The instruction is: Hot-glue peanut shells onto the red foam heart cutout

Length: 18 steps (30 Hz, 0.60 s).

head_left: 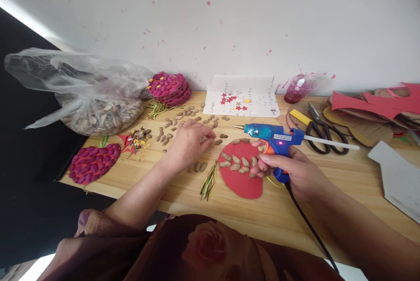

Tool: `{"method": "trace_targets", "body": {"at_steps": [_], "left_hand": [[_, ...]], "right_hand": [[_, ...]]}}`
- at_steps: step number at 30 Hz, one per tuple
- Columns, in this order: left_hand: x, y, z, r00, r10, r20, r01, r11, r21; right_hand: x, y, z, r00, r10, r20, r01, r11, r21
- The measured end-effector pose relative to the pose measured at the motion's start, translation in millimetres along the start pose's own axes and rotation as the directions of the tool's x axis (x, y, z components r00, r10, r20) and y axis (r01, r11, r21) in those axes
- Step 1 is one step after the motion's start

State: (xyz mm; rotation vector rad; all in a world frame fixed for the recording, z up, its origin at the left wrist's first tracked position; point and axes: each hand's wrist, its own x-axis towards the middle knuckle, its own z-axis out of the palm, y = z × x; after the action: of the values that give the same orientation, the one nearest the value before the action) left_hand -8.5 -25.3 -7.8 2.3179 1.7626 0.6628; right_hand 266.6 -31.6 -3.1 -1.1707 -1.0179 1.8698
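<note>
My right hand [288,171] is closed around the grip of a blue and orange hot glue gun [274,134], whose nozzle points left and whose red light is on. Under it lies a red heart-shaped card [241,180] with several peanut shells [234,163] stuck on its upper part. My left hand [188,141] reaches over loose peanut shells [183,119] scattered on the wooden table [295,211], fingertips pinched together near one shell; what they hold is hidden.
A plastic bag of shells [98,115] sits at the left. Painted purple-red hearts lie at the front left [93,163] and in a stack at the back [169,86]. Paper with red stars [241,99], black scissors [323,130], a pink-stained cup [298,88] and red and brown card cutouts [374,104] stand at the right.
</note>
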Motion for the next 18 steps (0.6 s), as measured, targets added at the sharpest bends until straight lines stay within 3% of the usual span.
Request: {"method": "trace_targets", "body": {"at_steps": [10,14,18], "left_hand": [[5,1,0.1,1.000,-0.024,-0.005,0.025,0.999,0.031],[8,-7,-14.3,0.993,-0.099,-0.068,0.100,0.995,0.016],[8,-15,-27.3,0.982,-0.151,-0.117,0.156,0.987,0.027]], "right_hand": [[-6,0,8,0.987,0.150,0.061,-0.156,0.982,0.108],[-6,0,6,0.988,0.114,0.109,-0.126,0.985,0.117],[-5,-4,4,0.997,0.038,0.074,-0.046,0.992,0.116]]}}
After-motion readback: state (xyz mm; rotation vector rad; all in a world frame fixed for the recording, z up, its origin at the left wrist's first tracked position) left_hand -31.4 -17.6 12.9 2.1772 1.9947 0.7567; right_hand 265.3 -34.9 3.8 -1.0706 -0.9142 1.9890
